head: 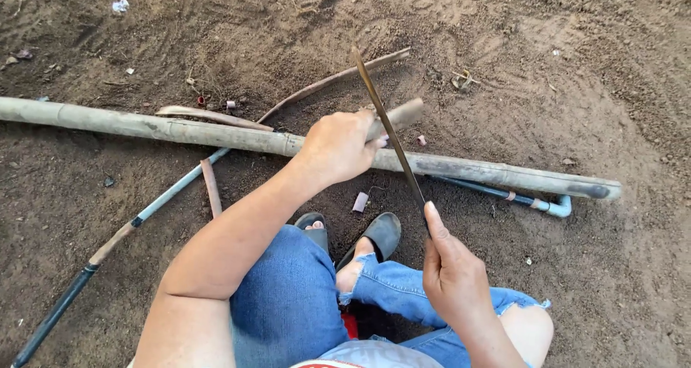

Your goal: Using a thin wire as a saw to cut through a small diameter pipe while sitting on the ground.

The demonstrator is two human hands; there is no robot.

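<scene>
A: Ground first. What lies under me?

B: Bare brown soil. Largest item: a long bamboo pole (180,130) running left to right across it, its far right end near a pale pipe elbow (558,207). A thin dark pipe (108,242) passes diagonally under the pole toward lower left. Two curved split strips (209,115) rest against the pole's far side.

A: My legs?

B: Blue jeans, torn at the knee; dark sandals (378,233) just short of the pole.

A: Left hand?

B: My left hand (338,146) is closed in a fist around a short bamboo piece (397,115), whose cut end sticks out to the right, above the pole.

A: Right hand?

B: My right hand (450,267) is wrapped shut on the handle of a long thin blade (389,127), thumb laid along it. The blade rises up and left, crossing the short piece just beside my left fingers.

A: Smallest?

B: A small pale scrap (360,202) on the soil between sandals and pole.
</scene>
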